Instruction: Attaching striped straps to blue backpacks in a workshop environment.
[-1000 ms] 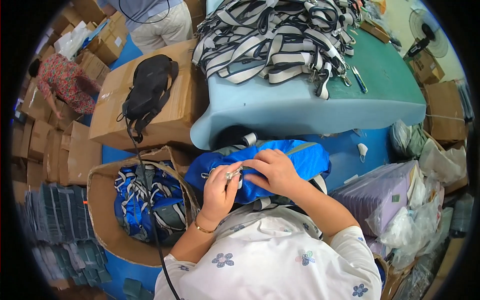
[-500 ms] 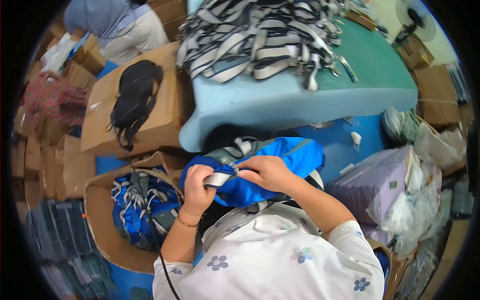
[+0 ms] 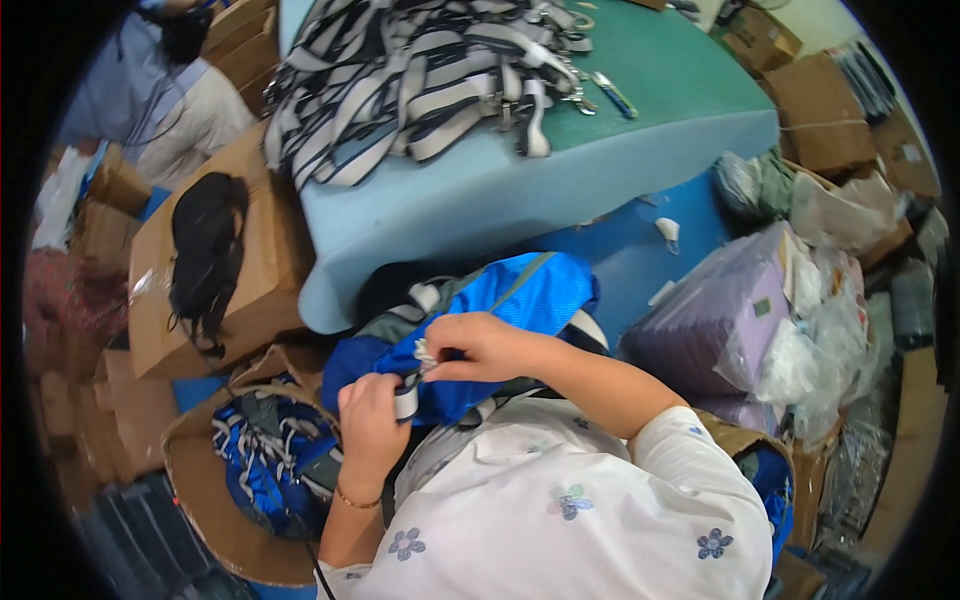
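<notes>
On my lap lies a blue and grey fabric bag with grey-white straps. My left hand is closed around a white strap with dark edges, its fingers curled over the webbing. My right hand pinches a small pale fitting close to the strap, just above and right of my left hand. What kind of fitting it is cannot be made out, as the fingers partly cover it. Both hands rest over the bag's near left side.
A padded table ahead bears a heap of dark-edged white straps with metal hooks, and a cutter. At left stand a carton with a black bag and an open carton of blue bags. Wrapped purple sheets stand right.
The view has turned, shifting the surroundings leftward. My right hand has come nearer the left, and both sit lower against the bag. The strap between them shows less of its length.
</notes>
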Demonstrator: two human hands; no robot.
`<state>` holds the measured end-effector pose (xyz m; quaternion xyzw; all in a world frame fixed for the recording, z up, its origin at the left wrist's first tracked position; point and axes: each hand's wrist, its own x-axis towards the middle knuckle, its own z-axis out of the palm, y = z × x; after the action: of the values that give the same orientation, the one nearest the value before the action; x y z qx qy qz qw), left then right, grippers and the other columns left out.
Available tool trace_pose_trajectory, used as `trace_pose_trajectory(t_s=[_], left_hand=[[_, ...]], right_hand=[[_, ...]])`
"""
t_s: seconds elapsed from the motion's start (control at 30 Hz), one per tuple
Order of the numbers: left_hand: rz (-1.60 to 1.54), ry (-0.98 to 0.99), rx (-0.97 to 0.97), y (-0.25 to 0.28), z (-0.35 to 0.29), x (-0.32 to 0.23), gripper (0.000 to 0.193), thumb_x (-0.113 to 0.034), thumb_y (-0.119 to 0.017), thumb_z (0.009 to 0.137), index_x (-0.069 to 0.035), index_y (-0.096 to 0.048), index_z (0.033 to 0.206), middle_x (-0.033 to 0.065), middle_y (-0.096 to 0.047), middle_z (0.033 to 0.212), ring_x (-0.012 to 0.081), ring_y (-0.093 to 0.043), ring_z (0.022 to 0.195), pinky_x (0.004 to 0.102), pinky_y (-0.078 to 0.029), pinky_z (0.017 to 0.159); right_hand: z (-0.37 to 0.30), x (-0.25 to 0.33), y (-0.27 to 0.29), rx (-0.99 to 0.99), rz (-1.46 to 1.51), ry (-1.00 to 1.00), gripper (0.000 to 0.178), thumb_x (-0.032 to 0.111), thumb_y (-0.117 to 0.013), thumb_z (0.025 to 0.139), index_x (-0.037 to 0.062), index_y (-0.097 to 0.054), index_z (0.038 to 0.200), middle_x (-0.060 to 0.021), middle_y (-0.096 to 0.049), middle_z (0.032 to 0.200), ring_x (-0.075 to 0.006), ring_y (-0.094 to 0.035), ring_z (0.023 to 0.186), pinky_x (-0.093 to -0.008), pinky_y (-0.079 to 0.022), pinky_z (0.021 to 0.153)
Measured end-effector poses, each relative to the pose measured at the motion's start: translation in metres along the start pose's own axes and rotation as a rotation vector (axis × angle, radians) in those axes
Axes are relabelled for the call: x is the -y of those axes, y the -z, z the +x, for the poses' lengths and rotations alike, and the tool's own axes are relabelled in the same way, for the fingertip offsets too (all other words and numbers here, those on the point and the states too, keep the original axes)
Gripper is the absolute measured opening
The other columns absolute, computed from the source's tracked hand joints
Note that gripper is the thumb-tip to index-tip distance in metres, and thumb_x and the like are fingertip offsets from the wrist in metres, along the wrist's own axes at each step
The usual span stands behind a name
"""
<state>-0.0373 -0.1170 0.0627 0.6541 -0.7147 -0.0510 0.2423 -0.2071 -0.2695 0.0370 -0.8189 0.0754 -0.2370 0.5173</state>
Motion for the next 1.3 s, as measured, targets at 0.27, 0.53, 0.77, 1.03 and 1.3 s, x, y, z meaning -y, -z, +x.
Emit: trace_pose_trajectory(t_s=[0.27,0.53,0.77,1.03,1.3], left_hand=[[-0.088,-0.01,0.215,0.039,0.006,-0.006,0.05,-0.029,-0.076,0.072,-0.002,-0.054,0.107,0.0104,-0.062,0.093,0.0275,-0.057,0.09,0.0366,-0.037,0.076],[-0.006,-0.187,0.018,0.021,0.014,0.021,0.027,-0.007,-0.07,0.075,-0.005,-0.055,0.098,0.0091,-0.06,0.083,0.0281,-0.056,0.078,0.037,-0.04,0.068],[0.428,0.045,-0.082,0.01,0.048,0.023,0.015,-0.013,-0.064,0.08,-0.008,-0.05,0.078,0.0095,-0.053,0.063,0.0278,-0.053,0.065,0.0404,-0.04,0.061],[-0.091,-0.128,0.078,0.021,0.038,0.025,0.031,-0.023,-0.074,0.074,-0.011,-0.061,0.1,0.0042,-0.061,0.088,0.0266,-0.053,0.088,0.039,-0.036,0.075],[-0.587,-0.019,0.018,0.038,0.04,0.019,0.012,-0.016,-0.07,0.081,-0.013,-0.065,0.091,0.0037,-0.062,0.079,0.0242,-0.058,0.076,0.0347,-0.041,0.071]], right_hand=[[-0.014,0.015,0.051,0.039,-0.143,0.186,0.007,0.012,-0.071,0.079,0.013,-0.065,0.083,0.0018,-0.064,0.082,-0.0195,-0.059,0.082,-0.034,-0.04,0.078],[-0.013,0.014,0.051,-0.048,0.149,0.129,0.005,0.012,-0.07,0.082,0.0093,-0.065,0.082,-0.0003,-0.067,0.083,-0.0189,-0.06,0.08,-0.033,-0.043,0.078],[0.0,0.021,0.041,-0.097,0.048,0.144,0.008,0.009,-0.072,0.079,0.0085,-0.065,0.082,-0.0017,-0.066,0.081,-0.0207,-0.06,0.077,-0.0333,-0.044,0.076],[-0.002,0.017,0.049,-0.248,-0.116,0.064,0.009,0.008,-0.071,0.079,0.0072,-0.062,0.082,-0.0049,-0.065,0.082,-0.0241,-0.059,0.077,-0.034,-0.044,0.069],[-0.016,0.027,0.06,-0.262,-0.187,-0.001,0.008,0.006,-0.069,0.078,0.0081,-0.063,0.082,-0.0058,-0.064,0.077,-0.0245,-0.059,0.071,-0.0346,-0.042,0.064]])
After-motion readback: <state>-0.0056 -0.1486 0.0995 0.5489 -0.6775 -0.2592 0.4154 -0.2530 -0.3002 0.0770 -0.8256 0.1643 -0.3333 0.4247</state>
